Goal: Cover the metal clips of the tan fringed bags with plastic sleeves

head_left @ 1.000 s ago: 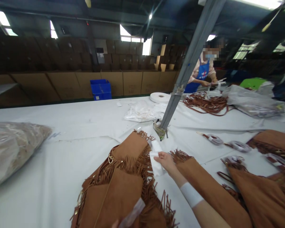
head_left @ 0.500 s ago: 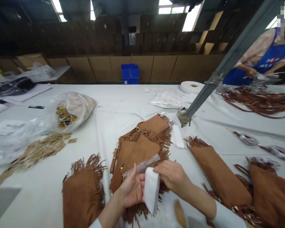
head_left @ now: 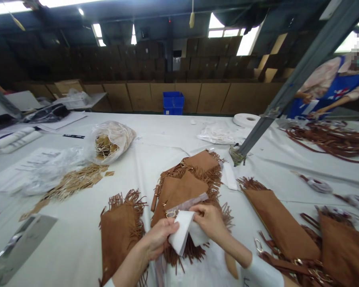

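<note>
A folded white sheet [head_left: 182, 228], thin and soft-looking, is held between my two hands, its flaps parted at the bottom. My left hand [head_left: 159, 238] pinches its left side with the thumb on top. The fingers of my right hand [head_left: 211, 222] are closed on its upper right edge. Just beyond and beneath lies a pile of brown fringed suede bags [head_left: 189, 185], with gold-coloured metal rings [head_left: 171, 214] near my left hand. A greyish wrapped strip [head_left: 202, 198] crosses the nearest bag. Another fringed bag [head_left: 118, 235] rests left of my left arm.
More brown bags [head_left: 279, 219] lie on the right. A slanted metal post [head_left: 266, 119] meets the table. Left are a plastic bag of tan pieces [head_left: 115, 139] and loose tan tags [head_left: 74, 181]. At the far right, a person in a blue apron [head_left: 336, 91] handles something beside brown straps [head_left: 332, 137].
My left hand has turned from an open palm beside the white sheet to a pinch on it. The sheet's flaps have spread apart. The camera view has tilted upward and shifted left.
</note>
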`<state>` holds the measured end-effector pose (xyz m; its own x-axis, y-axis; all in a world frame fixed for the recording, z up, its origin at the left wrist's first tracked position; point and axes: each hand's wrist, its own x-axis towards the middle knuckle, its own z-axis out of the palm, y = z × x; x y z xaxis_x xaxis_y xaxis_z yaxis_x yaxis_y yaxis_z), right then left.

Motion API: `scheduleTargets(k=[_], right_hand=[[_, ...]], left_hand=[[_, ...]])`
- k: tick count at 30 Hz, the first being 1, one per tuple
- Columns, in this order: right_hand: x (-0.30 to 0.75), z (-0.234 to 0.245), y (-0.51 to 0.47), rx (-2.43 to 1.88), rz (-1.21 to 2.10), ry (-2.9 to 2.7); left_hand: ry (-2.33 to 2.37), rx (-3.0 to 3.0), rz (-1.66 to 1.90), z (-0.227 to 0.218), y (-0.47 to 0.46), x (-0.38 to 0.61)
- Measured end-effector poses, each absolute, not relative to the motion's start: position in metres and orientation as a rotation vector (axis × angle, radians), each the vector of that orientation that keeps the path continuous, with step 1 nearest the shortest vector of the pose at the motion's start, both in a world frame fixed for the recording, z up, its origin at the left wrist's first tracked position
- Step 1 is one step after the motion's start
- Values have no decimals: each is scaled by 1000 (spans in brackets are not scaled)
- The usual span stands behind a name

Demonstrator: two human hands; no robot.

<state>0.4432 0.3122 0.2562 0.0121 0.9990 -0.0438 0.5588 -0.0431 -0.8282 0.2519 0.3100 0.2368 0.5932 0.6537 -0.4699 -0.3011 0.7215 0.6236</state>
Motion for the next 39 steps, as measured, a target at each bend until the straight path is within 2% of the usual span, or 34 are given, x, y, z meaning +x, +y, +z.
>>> scheduleTargets(k=[5,16,20,27,33,39], right_hand=[[419,246,303,-1560,1281,-1186],[396,232,286,-1449,1290,-753],[397,227,285,-1439,1294,-852],[414,236,277,-1372,1053,-1557],[406,213,267,-1551,1046,-1233],[414,211,266,-1469,1289,-1199]], left_hand=[[722,372,728,240,306,250],[832,301,776,238,278,262],[879,423,850,229,275,263],[1007,653,803,215,272,255],[1027,675,830,212,263,261],[925,390,783,204,255,263]])
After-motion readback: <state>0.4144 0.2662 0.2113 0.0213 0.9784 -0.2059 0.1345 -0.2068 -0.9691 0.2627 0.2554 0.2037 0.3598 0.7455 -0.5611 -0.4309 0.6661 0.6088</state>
